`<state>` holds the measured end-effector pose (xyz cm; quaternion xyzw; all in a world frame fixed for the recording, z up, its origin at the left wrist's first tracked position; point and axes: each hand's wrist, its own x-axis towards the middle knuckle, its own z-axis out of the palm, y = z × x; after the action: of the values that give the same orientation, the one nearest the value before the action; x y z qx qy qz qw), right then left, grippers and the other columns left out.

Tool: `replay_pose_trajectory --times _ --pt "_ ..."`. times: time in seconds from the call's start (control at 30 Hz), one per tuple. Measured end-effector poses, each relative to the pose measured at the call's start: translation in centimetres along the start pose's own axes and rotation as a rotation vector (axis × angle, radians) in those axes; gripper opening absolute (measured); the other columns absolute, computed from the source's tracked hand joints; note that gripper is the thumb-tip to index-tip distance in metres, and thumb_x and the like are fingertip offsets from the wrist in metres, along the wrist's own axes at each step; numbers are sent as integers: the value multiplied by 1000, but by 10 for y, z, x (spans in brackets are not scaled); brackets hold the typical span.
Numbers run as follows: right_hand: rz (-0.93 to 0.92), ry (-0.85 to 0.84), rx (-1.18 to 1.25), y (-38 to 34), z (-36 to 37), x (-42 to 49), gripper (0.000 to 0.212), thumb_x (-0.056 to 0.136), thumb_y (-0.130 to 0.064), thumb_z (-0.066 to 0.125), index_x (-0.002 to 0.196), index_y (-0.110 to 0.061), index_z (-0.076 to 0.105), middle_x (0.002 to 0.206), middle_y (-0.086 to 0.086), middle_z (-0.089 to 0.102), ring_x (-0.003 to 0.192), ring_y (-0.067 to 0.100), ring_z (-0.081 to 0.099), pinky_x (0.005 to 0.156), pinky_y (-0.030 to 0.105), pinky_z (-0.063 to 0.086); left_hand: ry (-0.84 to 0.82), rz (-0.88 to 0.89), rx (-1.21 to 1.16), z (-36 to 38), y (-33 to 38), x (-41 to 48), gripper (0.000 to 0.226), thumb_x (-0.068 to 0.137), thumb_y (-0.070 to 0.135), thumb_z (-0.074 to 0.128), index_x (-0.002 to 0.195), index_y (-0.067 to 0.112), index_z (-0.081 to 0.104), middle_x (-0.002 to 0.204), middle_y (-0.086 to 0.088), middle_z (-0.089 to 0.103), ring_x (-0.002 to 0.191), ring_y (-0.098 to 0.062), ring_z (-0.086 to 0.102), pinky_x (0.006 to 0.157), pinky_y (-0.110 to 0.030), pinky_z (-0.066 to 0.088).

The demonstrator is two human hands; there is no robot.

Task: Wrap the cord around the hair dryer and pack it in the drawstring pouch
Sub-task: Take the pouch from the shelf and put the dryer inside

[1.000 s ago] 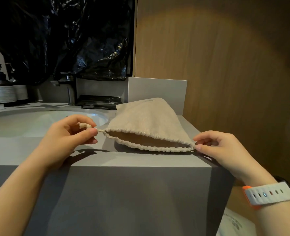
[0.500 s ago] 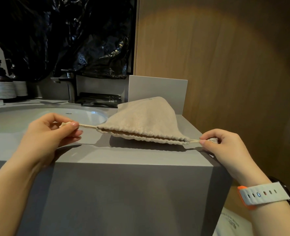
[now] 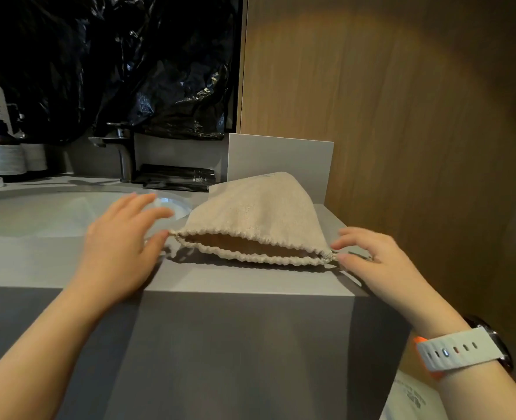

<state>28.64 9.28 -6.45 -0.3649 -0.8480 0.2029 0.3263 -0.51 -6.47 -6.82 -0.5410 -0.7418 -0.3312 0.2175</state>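
The left hand [image 3: 120, 237] hovers with fingers straight and spread, holding nothing, its fingertips over the sink [image 3: 54, 213] rim. Just right of its thumb tip, the drawstring pouch [image 3: 256, 213] lies on the grey counter [image 3: 235, 280], mouth gaping. The right hand [image 3: 381, 265] has loose, parted fingers just beside the pouch's right corner knot, gripping nothing.
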Motion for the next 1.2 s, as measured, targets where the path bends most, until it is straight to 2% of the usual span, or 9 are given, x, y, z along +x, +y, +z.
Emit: replay_pose_trajectory --times 0.13,0.27,0.33,0.4,0.57,0.77,0.97,1.07,1.2 --pt "-29 -135 -27 -5 -1 -6 12 89 -38 54 99 -44 50 96 -30 48 94 -2 49 73 9 37 -197 34 -200 -1 14 -7 59 76 57 31 115 27 63 99 3 70 95 -25 63 75 -28 40" --pt "-65 -54 -34 -3 -3 -6 14 89 -31 58 94 -43 55 91 -26 57 90 -3 55 72 9 42 -180 -53 -372 -3 5 -8 32 66 74 43 88 56 58 73 18 66 77 -1 62 72 -16 44" --pt "-60 -28 -29 -2 -2 -7 15 89 -27 57 89 -42 57 86 -23 60 85 0 57 66 9 42 -151 -75 -359 -4 6 -8 12 80 58 59 80 47 62 72 20 67 72 0 62 70 -18 45" --pt "-54 -10 -43 -3 -1 -7 15 89 -26 57 85 -40 57 82 -22 59 81 1 58 62 7 41 -88 -80 -310 -5 7 -9 19 86 32 63 68 40 62 72 27 65 71 5 60 63 -18 43" --pt "-5 66 -69 0 -2 -6 8 89 -26 57 85 -32 59 77 -16 60 76 5 58 62 12 43 -37 -114 -298 -5 5 -8 22 86 26 63 66 35 62 68 27 63 67 8 57 60 -17 38" --pt "60 82 -115 4 -2 -1 9 92 -24 54 87 -23 61 78 -8 59 74 9 56 58 15 40 -53 -58 -173 -9 -4 -8 29 83 22 67 63 40 57 58 16 63 63 -2 56 55 -18 35" --pt "79 58 -154 1 0 2 6 93 -23 53 89 -24 57 83 -9 56 76 7 52 59 12 37 3 -154 -50 -7 -9 -9 13 84 22 67 71 20 69 58 -1 61 64 -27 56 57 -30 39" --pt "42 11 -128 -1 1 2 8 92 -27 54 97 -33 51 104 -13 53 103 5 49 84 21 43 -124 -160 94 -10 -9 -5 15 83 40 64 92 29 69 72 7 64 81 -26 62 71 -35 46" --pt "-84 0 -187 -14 6 -3 20 91 -33 53 106 -42 44 113 -23 40 125 5 31 108 37 29 -284 -76 42 -13 6 1 94 63 61 73 143 33 30 140 3 48 128 -23 45 101 -45 39"
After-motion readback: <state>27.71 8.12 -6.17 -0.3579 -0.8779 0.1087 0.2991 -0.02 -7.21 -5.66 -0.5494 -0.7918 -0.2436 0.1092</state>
